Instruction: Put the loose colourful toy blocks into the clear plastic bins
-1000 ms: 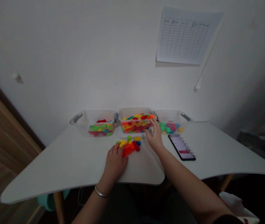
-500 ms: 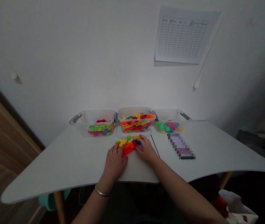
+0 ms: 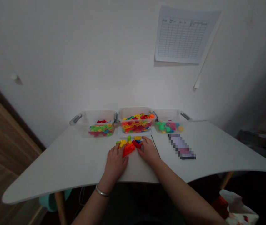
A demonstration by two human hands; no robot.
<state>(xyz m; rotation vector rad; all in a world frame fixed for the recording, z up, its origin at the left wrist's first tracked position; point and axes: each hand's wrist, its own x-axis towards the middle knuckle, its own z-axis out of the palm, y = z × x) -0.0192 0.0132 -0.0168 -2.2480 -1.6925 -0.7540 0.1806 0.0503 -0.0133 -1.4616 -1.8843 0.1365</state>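
My left hand (image 3: 116, 161) is closed on an orange-red toy brick (image 3: 129, 149) on the white table. Just right of it, my right hand (image 3: 148, 151) pinches a dark red brick (image 3: 136, 144), which lies tilted and apart from the orange-red one. Behind my fingers are yellow bricks (image 3: 122, 143), a small green brick (image 3: 129, 138) and a flat yellow brick (image 3: 137, 137). A bit of a blue brick (image 3: 138, 141) shows beside the dark red one. Fingers hide parts of the held bricks.
Three clear bins stand along the wall: a left bin (image 3: 95, 114), a middle bin (image 3: 135, 111) and a right bin (image 3: 170, 113), each holding colourful toy pieces. A lid (image 3: 121, 135) lies before the middle one. A blurred-out phone (image 3: 181, 146) is at the right of the table (image 3: 76, 165).
My right hand has drawn slightly right with the dark red brick, opening a gap from the orange-red brick. My left hand has stayed in place.
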